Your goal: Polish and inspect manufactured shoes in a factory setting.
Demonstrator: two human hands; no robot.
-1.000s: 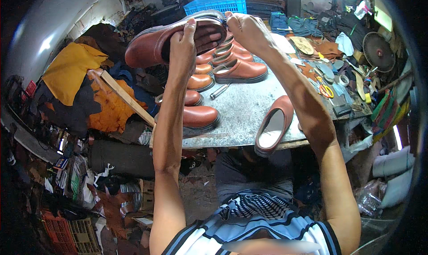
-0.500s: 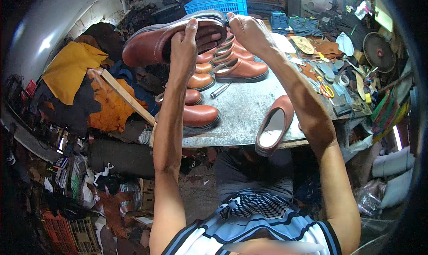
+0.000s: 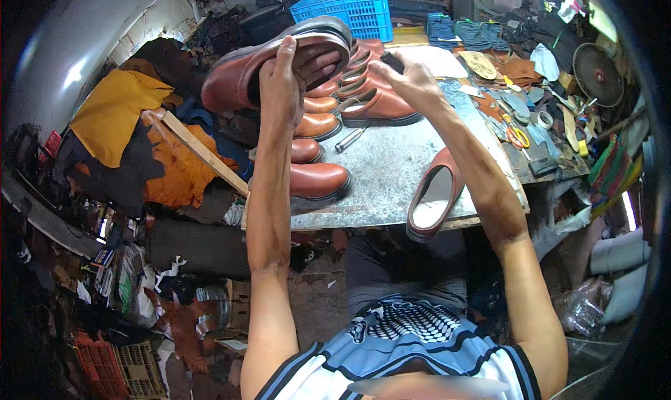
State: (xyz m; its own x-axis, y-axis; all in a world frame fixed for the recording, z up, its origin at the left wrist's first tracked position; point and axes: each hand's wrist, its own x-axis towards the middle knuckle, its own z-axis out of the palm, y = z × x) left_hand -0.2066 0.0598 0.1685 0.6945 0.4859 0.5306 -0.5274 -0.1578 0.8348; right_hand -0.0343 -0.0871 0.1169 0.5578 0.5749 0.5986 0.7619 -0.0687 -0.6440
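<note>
My left hand [image 3: 282, 85] is inside the opening of a reddish-brown leather clog [image 3: 234, 78], fingers spread within and thumb over the sole's edge. The clog is held up above the table, its dark sole tilted upward. To the right of its heel, and apart from it, my right hand [image 3: 414, 82] pinches a small black piece [image 3: 393, 61] whose kind I cannot make out. Beyond and below stand rows of finished-looking clogs, among them a brown clog [image 3: 381, 106], a tan clog [image 3: 318, 126] and a nearer brown clog [image 3: 318, 180].
A single clog [image 3: 435, 201] overhangs the near edge of the metal-topped table [image 3: 377, 183]. A metal-shafted tool [image 3: 349, 140] lies mid-table. Orange-handled scissors [image 3: 517, 137] and scraps fill the right side. A blue crate [image 3: 342, 12] stands behind; leather hides [image 3: 119, 113] hang left.
My right hand has drawn away from the clog's heel, rightward and down, showing the black piece in its fingers. The held clog has shifted slightly and tilted.
</note>
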